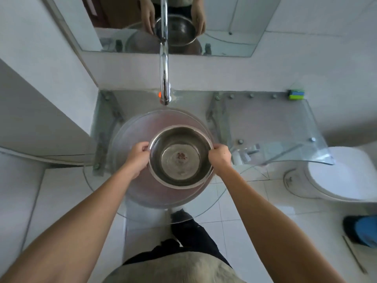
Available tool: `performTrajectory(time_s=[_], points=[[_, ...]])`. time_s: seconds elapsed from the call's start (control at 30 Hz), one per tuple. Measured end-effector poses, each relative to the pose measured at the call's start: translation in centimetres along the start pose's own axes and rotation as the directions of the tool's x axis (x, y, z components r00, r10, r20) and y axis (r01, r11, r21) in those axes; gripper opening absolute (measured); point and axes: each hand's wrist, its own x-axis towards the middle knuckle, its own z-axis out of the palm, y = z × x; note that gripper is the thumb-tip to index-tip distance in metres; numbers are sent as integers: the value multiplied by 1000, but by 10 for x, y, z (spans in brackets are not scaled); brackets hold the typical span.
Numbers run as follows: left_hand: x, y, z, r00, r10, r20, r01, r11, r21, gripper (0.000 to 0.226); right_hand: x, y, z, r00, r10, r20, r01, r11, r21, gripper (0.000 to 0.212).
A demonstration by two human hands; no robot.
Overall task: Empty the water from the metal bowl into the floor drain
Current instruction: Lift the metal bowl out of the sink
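White tiled walls (326, 64) and white tiled floor (234, 211) throughout. Far wall carries a mirror (234, 27). A chrome faucet (164, 78) rises over a glass basin (126, 160) — set in a glass counter (275, 127). Toilet (342, 174) at right; green-blue sponge (296, 94) at the counter's far corner.

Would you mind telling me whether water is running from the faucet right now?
No, the faucet shows no stream at its spout, while both hands hold the metal bowl over the glass basin.

Both arms outstretched, left hand (137, 155) and right hand (220, 158) in closed grip
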Motion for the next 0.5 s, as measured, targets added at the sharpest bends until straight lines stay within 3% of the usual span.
performTrajectory(time_s=[0.1,0.23,0.5], points=[[-16,15,5,997,71,4,-71,997,2,22,-22,14,-25,998,-4,-65,10,996,94,35],[-41,29,25,980,192,54,-193,981,20,29,-49,42,-59,990,46,-130,-19,980,198,33],[-101,44,100,935,265,234,-281,959,37,26,-88,123,-129,956,175,-234,-84,932,352,30]])
